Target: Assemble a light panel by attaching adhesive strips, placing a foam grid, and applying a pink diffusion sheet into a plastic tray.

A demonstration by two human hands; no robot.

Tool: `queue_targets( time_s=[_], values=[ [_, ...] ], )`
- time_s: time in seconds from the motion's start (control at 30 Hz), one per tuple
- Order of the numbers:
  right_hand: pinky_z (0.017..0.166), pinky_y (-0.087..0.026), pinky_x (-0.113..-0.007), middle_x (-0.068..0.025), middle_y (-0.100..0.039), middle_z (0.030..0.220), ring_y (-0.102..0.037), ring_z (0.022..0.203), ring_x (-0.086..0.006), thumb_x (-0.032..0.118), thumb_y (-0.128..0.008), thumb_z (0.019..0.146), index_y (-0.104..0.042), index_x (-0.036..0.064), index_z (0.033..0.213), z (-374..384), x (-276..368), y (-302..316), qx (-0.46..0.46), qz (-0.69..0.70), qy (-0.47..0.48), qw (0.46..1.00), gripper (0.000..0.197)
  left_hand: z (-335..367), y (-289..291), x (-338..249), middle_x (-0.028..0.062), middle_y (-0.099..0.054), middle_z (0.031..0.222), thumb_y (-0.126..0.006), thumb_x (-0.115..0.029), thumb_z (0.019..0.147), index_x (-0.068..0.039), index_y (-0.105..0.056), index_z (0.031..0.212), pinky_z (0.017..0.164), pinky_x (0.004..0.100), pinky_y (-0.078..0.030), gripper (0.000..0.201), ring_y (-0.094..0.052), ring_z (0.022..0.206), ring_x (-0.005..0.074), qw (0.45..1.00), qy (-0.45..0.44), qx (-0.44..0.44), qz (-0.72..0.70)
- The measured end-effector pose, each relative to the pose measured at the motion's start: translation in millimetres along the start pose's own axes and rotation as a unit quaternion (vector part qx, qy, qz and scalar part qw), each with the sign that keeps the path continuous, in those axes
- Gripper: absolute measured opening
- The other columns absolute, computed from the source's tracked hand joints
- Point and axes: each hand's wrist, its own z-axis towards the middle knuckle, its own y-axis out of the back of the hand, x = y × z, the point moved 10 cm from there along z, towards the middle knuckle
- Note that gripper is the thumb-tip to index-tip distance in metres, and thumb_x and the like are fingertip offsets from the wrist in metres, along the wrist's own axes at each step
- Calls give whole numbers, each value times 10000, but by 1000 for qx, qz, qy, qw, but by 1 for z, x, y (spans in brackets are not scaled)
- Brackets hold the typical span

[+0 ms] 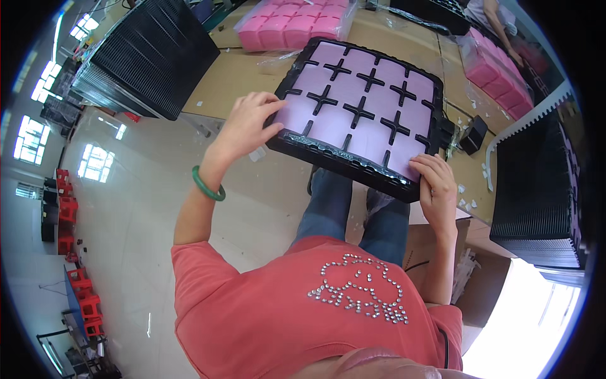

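Note:
A square black plastic tray (344,165) is in front of me, tilted slightly, its near edge out over my knees. Flat lilac foam pieces (329,131) fill it in rows, with black cross-shaped dividers standing up between them. My left hand (247,123) grips the tray's left rim, fingers over the top and thumb at the near left corner. At the near right corner, my right hand (437,186) is closed around the rim with its fingertips on the lilac surface. The undersides of both hands' grips are hidden.
Tall stacks of black trays stand at the left (151,57) and right (536,202). Plastic-wrapped pink foam blocks lie at the back (293,28) and far right (499,76), near another person's arm (497,28). A small black box (473,134) sits beside the tray. White scraps litter the brown tabletop (464,174).

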Motion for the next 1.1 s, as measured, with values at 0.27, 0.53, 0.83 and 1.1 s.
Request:
queue_targets(
  time_s=[0.27,0.53,0.83,1.1],
  values=[
    [1097,-400,-478,-104,-691,1119,-626,1133,-286,-75,-563,834,-693,21,1020,-2,-1,-7,10,-9,-13,1000,246,34,-12,6,81,-634,1116,-723,-211,776,-100,-707,1130,1045,386,-366,371,-560,1102,255,991,-47,117,55],
    [1134,-367,-479,-107,-693,1137,-625,1149,-283,-93,-535,856,-692,8,1021,-1,-1,-7,11,-6,-26,1000,249,49,-27,-16,17,-659,815,-708,-154,726,-93,-680,817,966,352,-399,114,-611,901,208,975,-179,91,97],
    [1107,-392,-475,-101,-688,1127,-625,1136,-286,-71,-561,843,-694,24,1027,-2,-5,-4,-2,-1,-17,1000,246,69,-30,-6,95,-666,730,-658,-176,724,-68,-657,714,867,360,-430,108,-634,800,261,977,-130,169,28],
    [1108,-390,-474,-98,-688,1125,-624,1139,-286,-74,-564,840,-697,30,1027,-4,-4,-4,4,-5,-23,1000,252,75,-15,0,43,-640,800,-684,-153,738,-55,-648,820,906,340,-427,133,-610,856,221,977,-133,161,-35]
  ],
)
